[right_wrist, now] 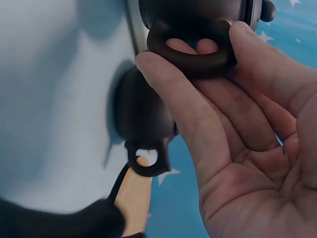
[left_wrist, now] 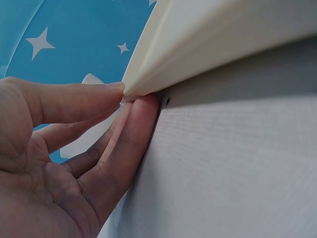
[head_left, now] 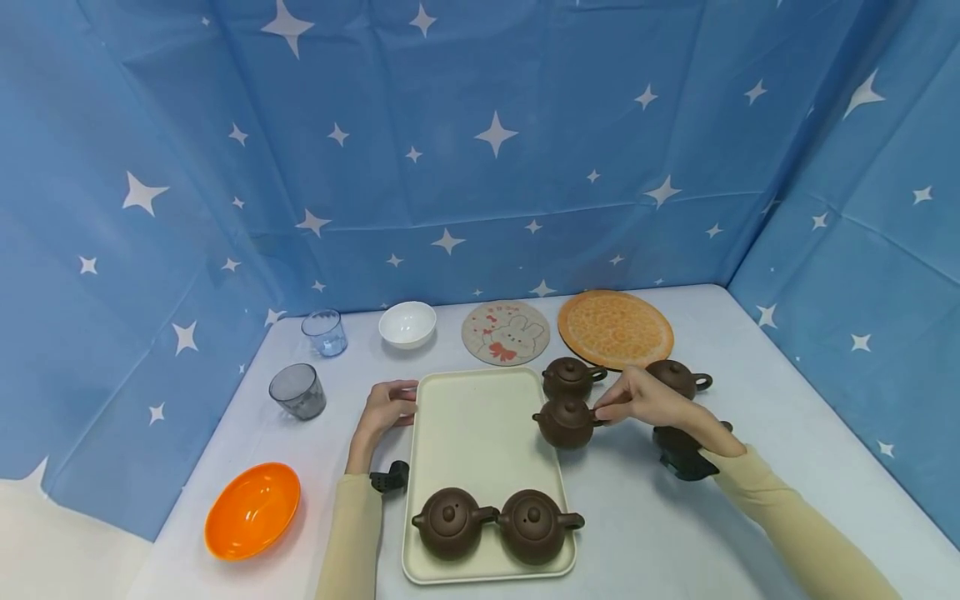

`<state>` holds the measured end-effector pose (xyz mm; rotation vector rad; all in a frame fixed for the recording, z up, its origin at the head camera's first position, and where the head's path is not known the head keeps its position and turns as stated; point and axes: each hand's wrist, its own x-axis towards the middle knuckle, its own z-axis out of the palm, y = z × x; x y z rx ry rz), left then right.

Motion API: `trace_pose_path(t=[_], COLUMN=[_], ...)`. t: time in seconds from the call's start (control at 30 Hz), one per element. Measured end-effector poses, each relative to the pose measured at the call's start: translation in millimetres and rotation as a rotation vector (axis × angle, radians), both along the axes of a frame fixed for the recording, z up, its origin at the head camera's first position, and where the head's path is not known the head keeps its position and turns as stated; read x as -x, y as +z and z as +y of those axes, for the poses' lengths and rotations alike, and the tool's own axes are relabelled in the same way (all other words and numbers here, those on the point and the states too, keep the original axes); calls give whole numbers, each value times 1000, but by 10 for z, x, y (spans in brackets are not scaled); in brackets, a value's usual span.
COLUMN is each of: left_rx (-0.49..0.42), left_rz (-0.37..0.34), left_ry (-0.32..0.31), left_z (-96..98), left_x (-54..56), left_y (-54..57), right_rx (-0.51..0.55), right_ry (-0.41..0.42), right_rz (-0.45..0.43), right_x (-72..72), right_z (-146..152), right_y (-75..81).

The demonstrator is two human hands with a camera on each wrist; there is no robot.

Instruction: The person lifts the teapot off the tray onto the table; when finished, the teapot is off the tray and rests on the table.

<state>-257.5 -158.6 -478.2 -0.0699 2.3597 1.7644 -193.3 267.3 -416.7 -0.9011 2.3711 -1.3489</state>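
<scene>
My right hand (head_left: 647, 398) pinches the looped handle of a dark brown teapot (head_left: 564, 427). In the head view that teapot overlaps the right rim of a cream tray (head_left: 480, 450); the right wrist view shows thumb and fingers around its handle (right_wrist: 193, 62). With my left hand (head_left: 384, 410) I hold the tray's left edge, the thumb above and a finger under the rim (left_wrist: 136, 84). Two more brown teapots, a left one (head_left: 450, 523) and a right one (head_left: 531, 527), sit side by side at the tray's near end.
Beyond the held teapot stands another teapot (head_left: 567, 377). Two more, a far one (head_left: 671, 379) and a near one (head_left: 678, 442), are partly behind my right arm. Around lie a pizza-patterned mat (head_left: 615, 327), rabbit mat (head_left: 506, 332), white bowl (head_left: 407, 325), blue glass (head_left: 325, 333), grey glass (head_left: 298, 392) and orange bowl (head_left: 252, 511).
</scene>
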Motion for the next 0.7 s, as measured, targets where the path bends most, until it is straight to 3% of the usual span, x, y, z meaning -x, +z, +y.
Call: trace_pose_path(t=[0.37, 0.7], left_rx=[2, 1], left_rz=[8, 1], left_ry=[0, 2], left_z=[4, 5], left_x=[-12, -11], left_y=[-5, -9], right_rx=[-21, -64], right_ry=[-12, -58], right_rz=[31, -21], right_x=[-24, 28], right_z=[140, 199], right_y=[-112, -170])
